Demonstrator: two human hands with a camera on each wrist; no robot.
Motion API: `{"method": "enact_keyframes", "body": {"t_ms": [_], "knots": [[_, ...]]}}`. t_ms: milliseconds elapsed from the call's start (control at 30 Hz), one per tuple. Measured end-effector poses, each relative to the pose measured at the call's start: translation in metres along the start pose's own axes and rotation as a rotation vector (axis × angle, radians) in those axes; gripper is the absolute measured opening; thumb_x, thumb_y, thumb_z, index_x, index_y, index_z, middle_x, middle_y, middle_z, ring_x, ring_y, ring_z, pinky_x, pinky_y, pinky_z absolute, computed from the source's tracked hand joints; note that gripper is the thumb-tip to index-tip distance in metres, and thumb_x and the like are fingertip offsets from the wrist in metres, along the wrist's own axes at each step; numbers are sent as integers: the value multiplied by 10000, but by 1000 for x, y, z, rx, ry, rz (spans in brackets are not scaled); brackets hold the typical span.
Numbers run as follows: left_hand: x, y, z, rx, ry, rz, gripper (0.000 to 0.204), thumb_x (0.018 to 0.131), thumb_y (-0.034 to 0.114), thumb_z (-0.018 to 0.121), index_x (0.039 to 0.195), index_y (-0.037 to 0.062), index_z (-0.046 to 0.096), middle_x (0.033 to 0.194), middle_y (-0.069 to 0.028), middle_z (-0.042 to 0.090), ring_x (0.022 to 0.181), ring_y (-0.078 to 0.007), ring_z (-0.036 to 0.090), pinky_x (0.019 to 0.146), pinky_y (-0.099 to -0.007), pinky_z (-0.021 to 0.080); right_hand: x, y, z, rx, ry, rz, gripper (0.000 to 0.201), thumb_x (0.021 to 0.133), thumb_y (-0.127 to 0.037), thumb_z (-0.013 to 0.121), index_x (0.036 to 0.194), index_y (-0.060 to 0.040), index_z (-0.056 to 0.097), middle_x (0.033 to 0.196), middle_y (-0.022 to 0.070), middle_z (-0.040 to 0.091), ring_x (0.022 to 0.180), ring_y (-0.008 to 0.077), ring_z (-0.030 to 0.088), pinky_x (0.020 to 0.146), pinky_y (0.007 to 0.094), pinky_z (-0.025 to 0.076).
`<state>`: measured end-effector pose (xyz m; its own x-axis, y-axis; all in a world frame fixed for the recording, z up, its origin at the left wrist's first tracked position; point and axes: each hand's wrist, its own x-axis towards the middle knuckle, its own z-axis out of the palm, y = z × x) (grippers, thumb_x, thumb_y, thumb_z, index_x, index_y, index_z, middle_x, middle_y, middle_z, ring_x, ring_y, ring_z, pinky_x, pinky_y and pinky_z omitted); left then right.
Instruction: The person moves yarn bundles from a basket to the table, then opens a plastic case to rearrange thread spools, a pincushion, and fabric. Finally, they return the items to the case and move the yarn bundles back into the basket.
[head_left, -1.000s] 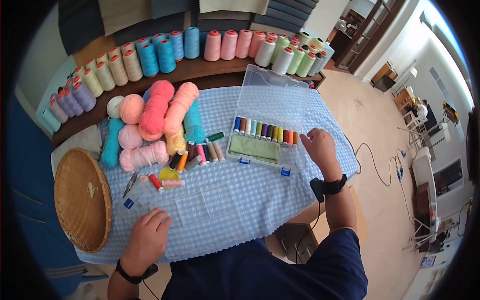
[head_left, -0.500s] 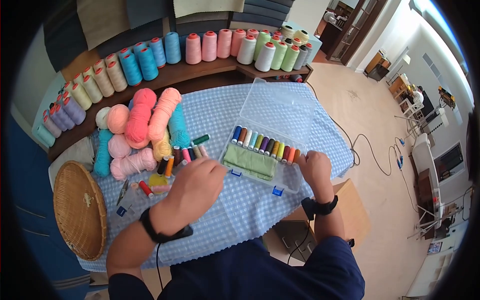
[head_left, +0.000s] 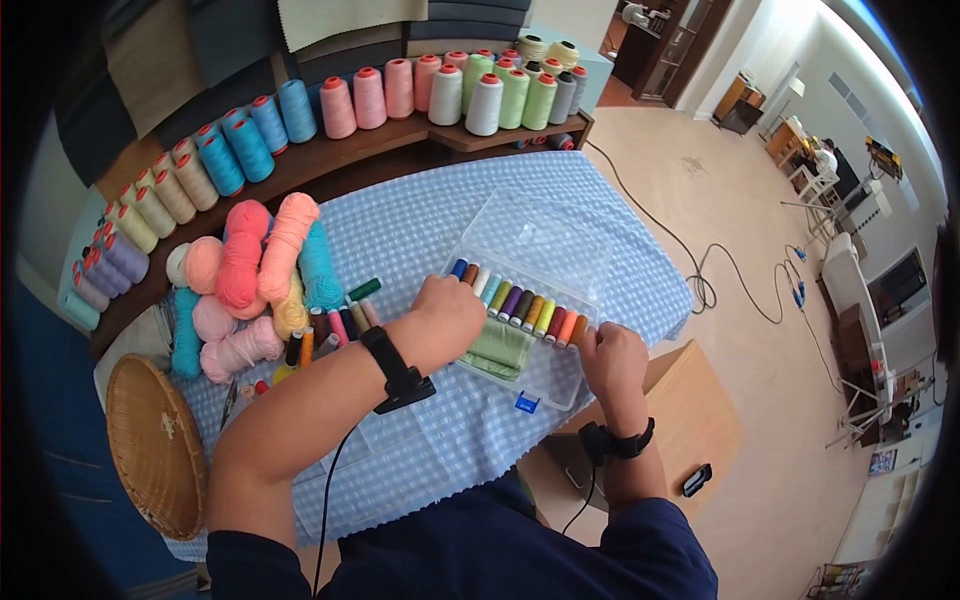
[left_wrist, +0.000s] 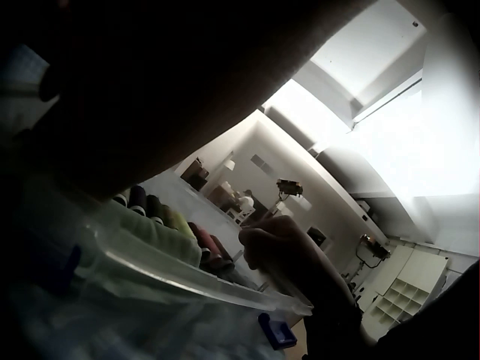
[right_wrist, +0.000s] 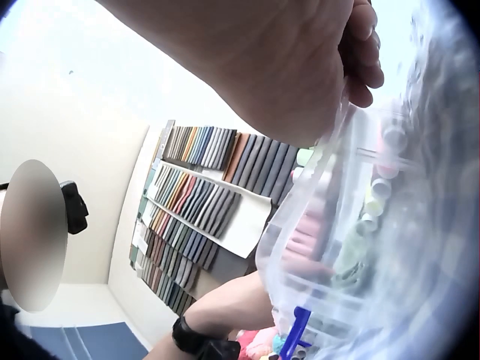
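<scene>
A clear plastic box with its lid swung back lies on a blue gingham cloth. Inside it, a row of colourful thread spools runs above a folded green fabric. My left hand grips the box at its left side, its fingertips hidden behind the hand. At the opposite side my right hand holds the wall, and its curled fingers show over the edge in the right wrist view. A blue latch sits on the front edge.
Yarn skeins are piled left of the box, with loose spools beside them, partly behind my left forearm. A wicker basket stands at the table's left edge. Thread cones line the shelf behind.
My left hand has gone from the near left of the table across to the box's left side. My right hand has closed on the box's right side. The view has shifted to the right.
</scene>
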<state>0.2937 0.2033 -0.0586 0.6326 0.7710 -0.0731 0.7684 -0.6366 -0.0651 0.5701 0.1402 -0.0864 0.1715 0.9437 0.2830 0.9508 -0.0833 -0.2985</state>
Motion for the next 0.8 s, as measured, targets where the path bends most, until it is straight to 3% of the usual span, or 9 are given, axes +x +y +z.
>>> {"method": "enact_keyframes", "body": {"t_ms": [133,233,267,333,433,533,600,700,800], "knots": [[-5,-10,-8,-14,0,88,74,843,104,724,857,69,788,953,-167,764,951,-352,729,815,-477,574,-1,-1,1,56,74,-18,366,925,-257,676,707,37,690,720,270,675,698,462,692,670,534,550],[-17,-26,-32,-491,127,110,170,898,172,671,889,14,733,967,-211,735,923,-399,708,818,-509,557,-1,1,3,80,83,-27,372,922,-260,685,705,42,681,714,269,671,700,464,689,665,530,545],[-21,-33,-65,-606,-9,26,254,917,226,674,949,-24,703,961,-213,721,924,-374,713,820,-484,552,-2,3,3,85,83,-16,372,922,-260,685,705,42,681,714,269,671,700,464,689,665,530,545],[-30,-66,-78,-756,43,-82,290,933,245,697,1019,-33,691,963,-203,719,926,-344,724,825,-458,555,-1,4,4,122,63,-16,402,933,-287,697,711,47,682,715,268,674,687,455,684,658,516,543],[-34,-124,-51,-827,170,-196,313,929,207,703,1133,-29,675,1028,-205,718,960,-335,723,859,-450,553,4,6,-3,225,-76,99,450,959,-383,710,831,45,760,813,267,733,786,443,732,736,509,578],[-37,-161,-16,-546,378,-332,364,928,180,724,1224,-22,656,1123,-221,716,1029,-393,706,913,-471,553,23,24,6,362,-42,137,554,966,-469,734,1018,80,783,900,275,771,850,418,767,785,475,598],[-36,-160,-1,-105,343,-584,421,939,190,734,1289,-17,627,1213,-237,706,1129,-435,681,962,-508,548,39,33,11,380,-68,147,602,960,-487,746,1087,101,768,938,280,779,882,412,777,806,467,601],[-40,-110,-7,-290,445,-374,310,948,159,706,1199,-9,637,1161,-277,692,1107,-456,679,971,-567,543,61,44,22,471,-112,145,617,944,-455,793,1117,135,747,892,229,785,795,315,774,739,408,597],[-50,-48,-17,-406,431,-258,427,966,167,688,1328,-40,593,1190,-308,708,1160,-471,678,953,-569,540,68,34,22,854,-222,251,451,954,-324,815,1019,112,716,783,36,654,688,92,608,586,278,508]]}}
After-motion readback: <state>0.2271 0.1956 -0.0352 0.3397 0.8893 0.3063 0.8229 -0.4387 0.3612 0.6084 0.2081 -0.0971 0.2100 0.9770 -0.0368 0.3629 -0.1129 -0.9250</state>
